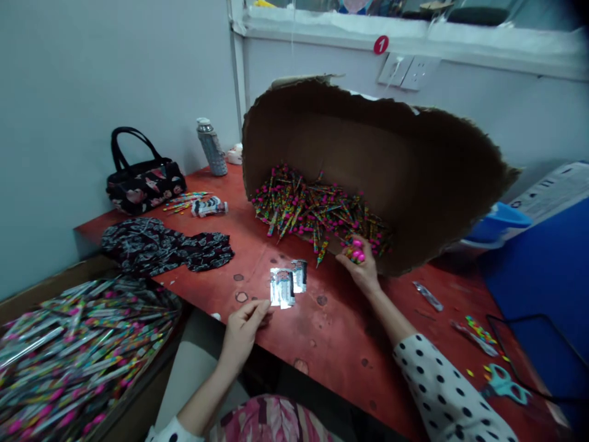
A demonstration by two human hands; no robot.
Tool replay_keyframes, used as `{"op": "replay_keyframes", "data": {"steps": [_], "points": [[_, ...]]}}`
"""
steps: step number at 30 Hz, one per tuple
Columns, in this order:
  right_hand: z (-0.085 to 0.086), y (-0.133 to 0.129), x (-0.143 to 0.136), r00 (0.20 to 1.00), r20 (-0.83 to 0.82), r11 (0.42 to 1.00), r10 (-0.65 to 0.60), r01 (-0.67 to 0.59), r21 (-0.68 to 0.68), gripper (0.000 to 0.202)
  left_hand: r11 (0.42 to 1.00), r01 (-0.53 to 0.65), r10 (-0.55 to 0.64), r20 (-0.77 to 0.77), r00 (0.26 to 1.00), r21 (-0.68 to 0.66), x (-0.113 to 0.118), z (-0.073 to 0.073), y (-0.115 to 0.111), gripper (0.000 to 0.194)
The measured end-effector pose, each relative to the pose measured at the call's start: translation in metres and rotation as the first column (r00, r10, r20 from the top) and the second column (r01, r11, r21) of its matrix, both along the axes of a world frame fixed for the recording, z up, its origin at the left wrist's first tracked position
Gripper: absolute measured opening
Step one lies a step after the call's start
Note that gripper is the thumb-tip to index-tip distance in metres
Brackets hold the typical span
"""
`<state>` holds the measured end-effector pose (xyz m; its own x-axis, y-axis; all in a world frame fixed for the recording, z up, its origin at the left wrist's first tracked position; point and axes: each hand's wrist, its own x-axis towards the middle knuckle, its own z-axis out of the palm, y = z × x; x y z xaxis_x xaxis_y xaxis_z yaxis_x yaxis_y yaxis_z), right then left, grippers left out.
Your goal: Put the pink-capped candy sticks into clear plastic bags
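Observation:
My right hand (363, 273) is closed around a few patterned pencils with round pink ends (357, 250), at the front lip of a cardboard box. Inside that box (354, 141), tipped on its side with a torn rim, lies a heap of similar pencils (299, 205). My left hand (243, 328) is pinched shut at the lower left of small silver packets (284, 288) on the red table. Its fingertips reach the packets' edge, but whether they grip a packet or something else cannot be made out.
At lower left, another carton holds many wrapped pencils (83, 344). A dark patterned cloth (165, 245), a floral handbag (145, 184) and a flask (212, 147) are at left. Right: scissors (506, 383), a black cable (552, 325), a blue basin (499, 221).

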<state>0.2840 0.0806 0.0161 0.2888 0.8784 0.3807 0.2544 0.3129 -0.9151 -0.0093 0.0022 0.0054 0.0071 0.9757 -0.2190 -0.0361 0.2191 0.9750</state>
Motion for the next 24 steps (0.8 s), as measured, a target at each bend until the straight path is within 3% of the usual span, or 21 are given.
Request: {"op": "replay_keyframes", "data": {"steps": [4, 7, 9, 11, 13, 15, 17, 21, 24], "points": [[0.025, -0.007, -0.006, 0.994, 0.090, 0.998, 0.066, -0.066, -0.002, 0.079, 0.948, 0.085, -0.001, -0.264, 0.964, 0.307, 0.012, 0.017, 0.011, 0.022], [0.017, -0.012, -0.014, 0.986, -0.022, 0.984, 0.167, -0.168, -0.056, 0.090, 0.840, 0.290, -0.046, -0.473, 0.880, 0.459, 0.031, 0.018, 0.031, 0.023], [0.000, -0.016, -0.017, 0.988, -0.083, 0.985, 0.128, -0.136, -0.102, 0.080, 0.775, 0.431, -0.053, -0.632, 0.773, 0.462, 0.046, 0.012, 0.047, 0.027], [-0.017, -0.018, -0.018, 0.994, -0.099, 0.988, 0.047, -0.061, -0.143, 0.055, 0.742, 0.530, -0.022, -0.775, 0.631, 0.411, 0.060, 0.002, 0.062, 0.031], [-0.024, -0.018, -0.017, 0.998, -0.063, 0.986, 0.010, -0.020, -0.163, 0.032, 0.737, 0.575, 0.026, -0.864, 0.502, 0.356, 0.070, -0.009, 0.072, 0.030], [-0.023, -0.018, -0.018, 1.000, -0.015, 0.983, 0.017, -0.019, -0.180, 0.022, 0.747, 0.582, 0.058, -0.903, 0.425, 0.322, 0.076, -0.019, 0.078, 0.025], [-0.018, -0.018, -0.022, 0.999, -0.045, 0.971, -0.003, -0.008, -0.241, 0.020, 0.757, 0.571, 0.073, -0.910, 0.408, 0.316, 0.079, -0.026, 0.080, 0.021], [-0.010, -0.022, -0.034, 0.973, -0.227, 0.921, -0.046, -0.047, -0.386, 0.021, 0.752, 0.552, 0.095, -0.887, 0.452, 0.361, 0.079, -0.029, 0.078, 0.017], [-0.004, -0.026, -0.044, 0.938, -0.347, 0.858, -0.010, -0.170, -0.484, 0.021, 0.695, 0.550, 0.162, -0.847, 0.507, 0.463, 0.075, -0.022, 0.071, 0.017]]}}
